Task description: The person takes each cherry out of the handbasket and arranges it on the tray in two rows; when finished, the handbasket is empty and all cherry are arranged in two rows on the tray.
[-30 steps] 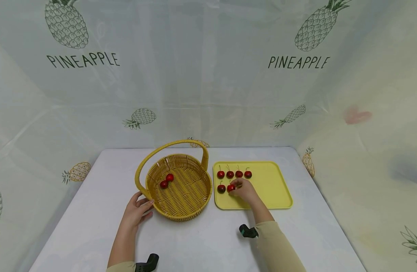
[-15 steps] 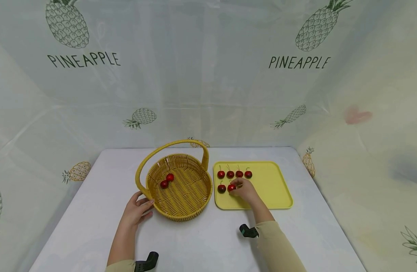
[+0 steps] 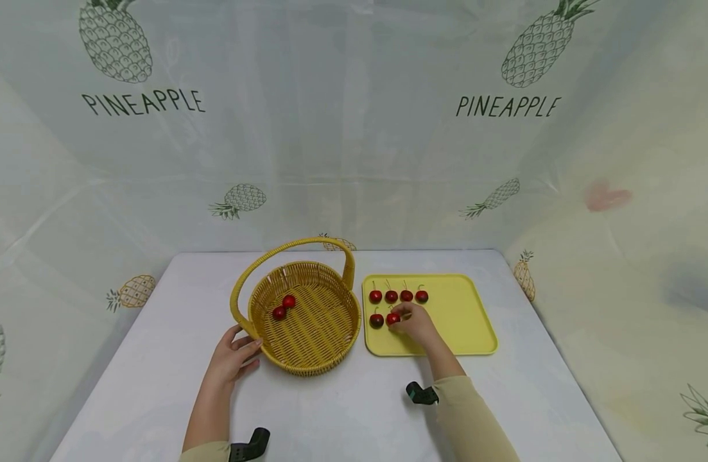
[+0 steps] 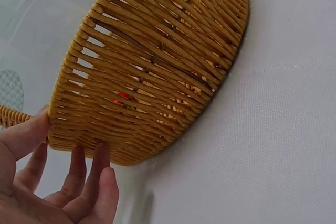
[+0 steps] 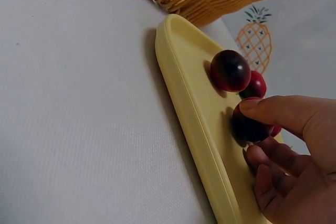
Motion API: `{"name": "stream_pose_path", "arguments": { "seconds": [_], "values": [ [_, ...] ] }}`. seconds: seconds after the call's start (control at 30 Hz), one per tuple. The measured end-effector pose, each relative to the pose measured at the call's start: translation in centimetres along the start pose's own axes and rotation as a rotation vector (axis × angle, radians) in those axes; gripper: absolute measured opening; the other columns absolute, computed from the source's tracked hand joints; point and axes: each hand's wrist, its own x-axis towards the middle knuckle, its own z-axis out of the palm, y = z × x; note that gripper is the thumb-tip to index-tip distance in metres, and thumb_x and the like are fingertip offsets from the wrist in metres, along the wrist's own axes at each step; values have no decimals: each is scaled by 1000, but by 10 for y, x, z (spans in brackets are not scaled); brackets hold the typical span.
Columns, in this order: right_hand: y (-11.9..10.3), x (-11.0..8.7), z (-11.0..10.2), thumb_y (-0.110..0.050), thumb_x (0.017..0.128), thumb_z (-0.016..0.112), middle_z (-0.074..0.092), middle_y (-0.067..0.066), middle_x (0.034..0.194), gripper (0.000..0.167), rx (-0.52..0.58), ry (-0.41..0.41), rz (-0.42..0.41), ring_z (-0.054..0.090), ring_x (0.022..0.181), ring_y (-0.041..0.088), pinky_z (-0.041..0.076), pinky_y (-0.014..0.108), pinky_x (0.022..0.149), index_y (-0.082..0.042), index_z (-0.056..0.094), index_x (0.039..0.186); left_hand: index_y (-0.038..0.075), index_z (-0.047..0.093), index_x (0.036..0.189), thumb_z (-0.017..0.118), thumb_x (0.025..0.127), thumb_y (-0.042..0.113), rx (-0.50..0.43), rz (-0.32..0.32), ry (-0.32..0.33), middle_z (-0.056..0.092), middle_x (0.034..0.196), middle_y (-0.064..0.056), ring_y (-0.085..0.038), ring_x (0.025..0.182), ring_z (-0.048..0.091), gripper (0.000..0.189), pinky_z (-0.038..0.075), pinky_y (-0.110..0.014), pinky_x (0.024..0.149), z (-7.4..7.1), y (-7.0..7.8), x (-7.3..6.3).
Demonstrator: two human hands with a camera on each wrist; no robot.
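Observation:
At its near-left side, the round woven basket [image 3: 325,333] is gripped by my left hand [image 3: 232,359]. The left wrist view shows the thumb at the basket's [image 4: 152,72] rim and the other fingers against its outer wall. Two red cherries [image 3: 284,307] lie inside the basket. Over the yellow tray [image 3: 454,321], my right hand [image 3: 416,324] pinches a cherry [image 3: 392,319] in the front row between thumb and fingers. In the right wrist view, that dark red cherry [image 5: 249,124] appears low over the tray, and whether it touches the surface cannot be told.
A second front-row cherry [image 3: 376,321] sits left of the right hand, with several stemmed cherries [image 3: 406,295] in a row behind. The basket's tall handle [image 3: 284,246] arches over it. Basket and tray stand close together on a white table [image 3: 342,417], before a pineapple-print curtain [image 3: 330,141].

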Motion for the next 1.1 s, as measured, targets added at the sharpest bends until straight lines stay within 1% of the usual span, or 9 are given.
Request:
{"name": "stream_pose_path", "arguments": {
  "seconds": [0.17,0.3,0.4,0.47,0.6,0.7,0.77,0.87,1.1],
  "values": [
    [0,0,-1,-5,78,81,62,7,99,26,8,-11,10,55,91,26,45,41,81,-7,68,101,9,25,152,66,94,12,-9,-3,-4,47,137,-26,-14,90,65,71,55,-36,77,0,-1,1],
    [-1,1,-5,-6,79,80,63,9,106,28,-4,-6,7,57,97,28,47,42,84,-7,69,104,9,24,152,66,94,12,-15,-6,-1,47,136,-25,-13,89,65,71,55,-36,76,1,-1,2],
    [-8,-1,-10,-5,81,78,62,11,112,29,-3,-2,2,58,98,29,49,42,81,-6,68,108,9,25,152,66,94,11,-13,-5,2,48,135,-25,-13,89,65,71,55,-36,76,1,0,1],
    [-17,-2,-14,-5,82,77,62,12,114,30,8,-4,-9,57,97,29,49,40,77,-5,68,111,10,27,151,67,94,11,-8,-9,8,48,135,-24,-14,89,65,70,55,-36,76,1,0,1],
    [-39,-6,-19,-5,82,76,63,15,115,33,20,-27,-74,54,93,28,48,35,72,-2,67,115,11,28,150,66,94,11,2,-16,14,48,135,-24,-14,89,65,68,55,-36,78,0,1,1],
    [-57,-9,-18,-5,82,76,63,15,109,33,28,-44,-122,52,88,26,47,33,68,-2,67,113,11,28,151,66,94,11,1,-14,8,47,136,-25,-14,90,64,68,55,-36,78,-1,1,1],
    [-69,-12,-15,-5,82,77,62,14,102,32,29,-56,-151,51,83,25,45,32,65,-3,68,112,11,28,150,66,94,11,2,-12,10,47,136,-25,-14,90,64,68,55,-37,78,-1,1,0],
    [-84,-15,-8,-4,81,77,62,13,99,30,52,-81,-186,51,78,21,45,30,61,-4,69,110,10,27,151,67,93,12,-3,-5,10,47,135,-25,-15,89,64,70,55,-37,78,0,2,-1],
    [-109,-20,13,-5,83,76,63,17,111,30,71,-185,-279,55,80,19,48,33,63,-6,69,112,9,25,151,67,94,12,-17,-5,16,46,135,-25,-15,90,64,71,55,-37,77,1,2,-3]
  ]
}}
